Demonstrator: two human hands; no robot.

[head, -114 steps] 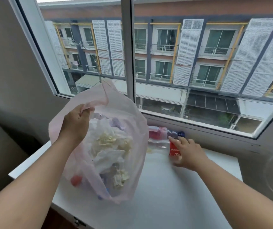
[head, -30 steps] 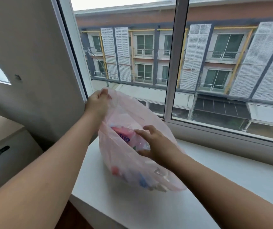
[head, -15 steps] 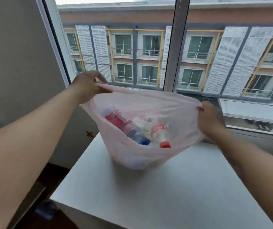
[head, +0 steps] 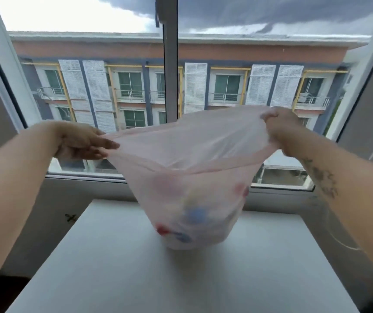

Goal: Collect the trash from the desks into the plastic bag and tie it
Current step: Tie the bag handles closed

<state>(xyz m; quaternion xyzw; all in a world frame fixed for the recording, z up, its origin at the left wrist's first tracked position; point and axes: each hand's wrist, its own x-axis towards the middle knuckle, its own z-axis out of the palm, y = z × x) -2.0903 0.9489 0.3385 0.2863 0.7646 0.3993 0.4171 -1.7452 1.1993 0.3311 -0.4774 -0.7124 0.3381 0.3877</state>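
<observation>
One plastic bag (head: 194,177) of trash (head: 194,216), base on the desk (head: 113,279): our left hand (head: 84,143) pinches and right hand (head: 280,127) clutches its rim, stretched apart, seemingly for tying.

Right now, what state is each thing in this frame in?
plastic bag: untied, mouth stretched wide open, bottom resting on the desk.
trash: inside the plastic bag, seen blurred through the film.
left hand: pinches the rim on the left side.
right hand: grips the rim on the right side.
</observation>
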